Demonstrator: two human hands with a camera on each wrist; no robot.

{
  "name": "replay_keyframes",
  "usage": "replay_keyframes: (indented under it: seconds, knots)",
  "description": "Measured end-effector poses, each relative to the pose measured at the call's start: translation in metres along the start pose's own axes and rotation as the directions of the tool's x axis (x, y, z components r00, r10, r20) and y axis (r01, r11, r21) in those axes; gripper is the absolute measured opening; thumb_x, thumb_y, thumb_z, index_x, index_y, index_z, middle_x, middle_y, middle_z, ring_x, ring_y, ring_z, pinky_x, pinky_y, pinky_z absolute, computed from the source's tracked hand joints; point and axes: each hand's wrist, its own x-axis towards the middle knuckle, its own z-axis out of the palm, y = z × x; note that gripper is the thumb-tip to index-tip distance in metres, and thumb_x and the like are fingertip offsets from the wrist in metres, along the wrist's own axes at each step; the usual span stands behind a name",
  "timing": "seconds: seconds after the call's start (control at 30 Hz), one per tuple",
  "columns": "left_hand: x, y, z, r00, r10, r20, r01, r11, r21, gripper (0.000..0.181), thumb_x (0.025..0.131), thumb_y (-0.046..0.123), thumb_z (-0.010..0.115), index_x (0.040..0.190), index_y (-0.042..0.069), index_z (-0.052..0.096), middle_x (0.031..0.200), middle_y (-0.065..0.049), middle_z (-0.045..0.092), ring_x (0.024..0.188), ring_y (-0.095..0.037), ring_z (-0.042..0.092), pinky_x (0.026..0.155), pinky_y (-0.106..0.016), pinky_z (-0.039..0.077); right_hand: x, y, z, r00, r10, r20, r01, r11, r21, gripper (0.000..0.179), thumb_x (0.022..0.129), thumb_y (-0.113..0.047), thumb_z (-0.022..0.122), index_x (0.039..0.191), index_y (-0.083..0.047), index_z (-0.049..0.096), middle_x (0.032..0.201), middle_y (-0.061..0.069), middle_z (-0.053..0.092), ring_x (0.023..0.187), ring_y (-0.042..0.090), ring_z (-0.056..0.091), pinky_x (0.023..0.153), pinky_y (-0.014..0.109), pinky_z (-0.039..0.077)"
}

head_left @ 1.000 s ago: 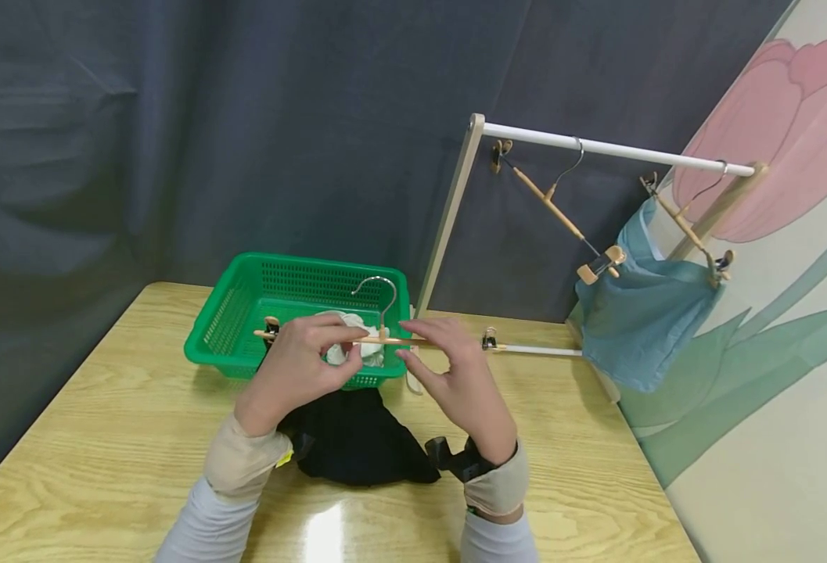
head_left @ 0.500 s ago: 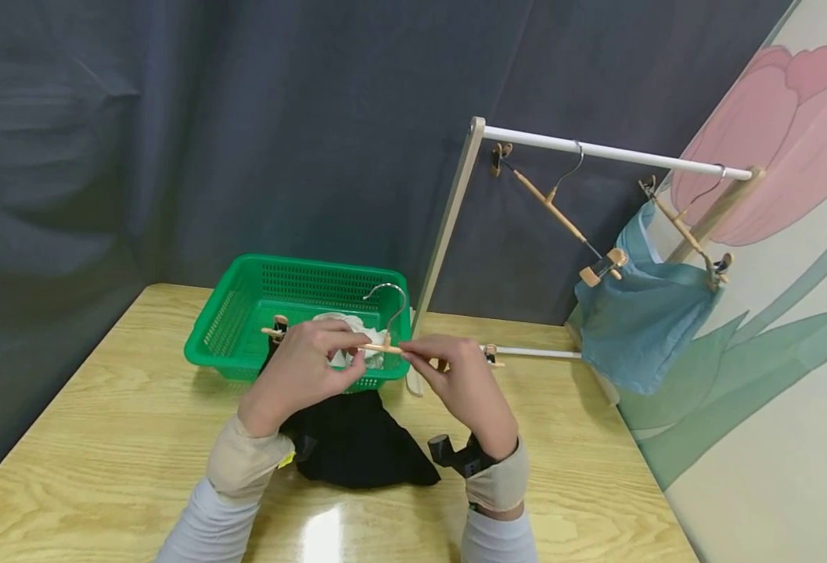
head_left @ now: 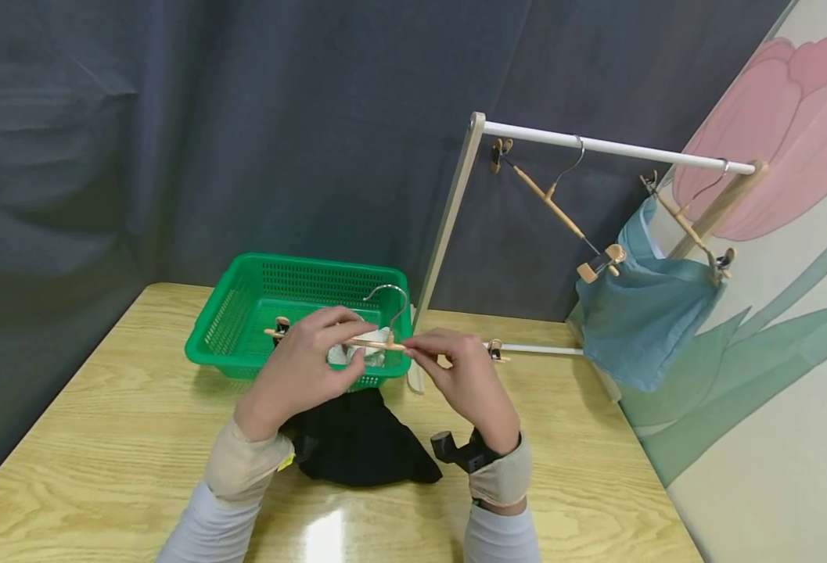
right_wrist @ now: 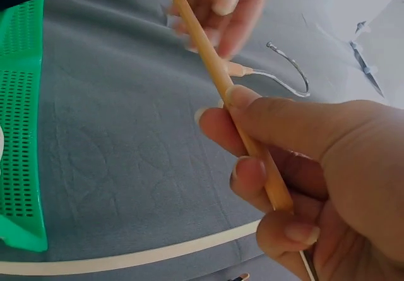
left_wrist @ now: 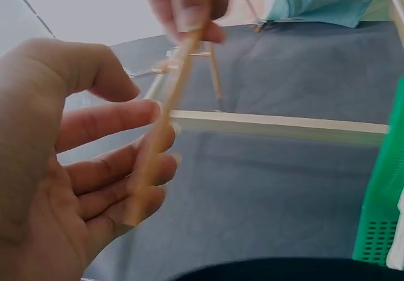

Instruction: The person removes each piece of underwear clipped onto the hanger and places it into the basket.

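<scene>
Hanger is in front of you, its bar over the near right part of the green basket in the head view.

Progress, my read: partway. Done: blue garment is up on a hanger on the rack, well right of the basket. Not done: black garment sits on the table on your side of the basket, off the rack. Its upper edge is behind your left hand, so I can't tell if it's clipped to the hanger. White cloth is in the basket, and a bare hanger is on the rack, also right of the basket.

Orientation: the hanger's long axis runs side to side, about in line with the basket's near rim. Hook is up over the basket's right end, tip curling left. Left clip shows against the basket's near side; right clip sticks out right of the basket.

Fingers: your right hand pinches the bar, thumb against fingertips. Left is loose: thumb clear of the bar, fingers spread along it; can't tell if they touch.
</scene>
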Motion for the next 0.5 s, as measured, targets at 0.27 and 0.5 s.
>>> replay_keyframes:
  seconds: [0.27, 0.5]
  knots:
    - [-0.003, -0.004, -0.022, 0.995, -0.009, -0.099, 0.008, 1.000, -0.015, 0.030, 0.092, 0.010, 0.068, 0.120, 0.001, 0.073, 0.122, -0.012, 0.066, 0.103, -0.025, 0.063, 0.079, -0.040, 0.053, 0.000, 0.000, 0.001, 1.000, -0.008, 0.004, 0.008, 1.000, 0.006, 0.014, 0.092, -0.008, 0.074, 0.104, -0.011, 0.081, 0.096, -0.002, 0.076, 0.068, 0.006, 0.055, 0.056, 0.024, 0.042]
    - [-0.011, -0.025, -0.037, 0.976, -0.218, -0.025, 0.219, 0.975, 0.035, 0.030, 0.100, 0.017, 0.059, 0.121, 0.001, 0.072, 0.120, -0.012, 0.071, 0.101, -0.027, 0.068, 0.073, -0.041, 0.056, -0.002, -0.002, -0.001, 0.999, -0.037, 0.017, 0.036, 0.999, 0.029, 0.017, 0.091, -0.004, 0.075, 0.106, -0.010, 0.081, 0.099, -0.001, 0.076, 0.073, 0.006, 0.060, 0.059, 0.024, 0.045]
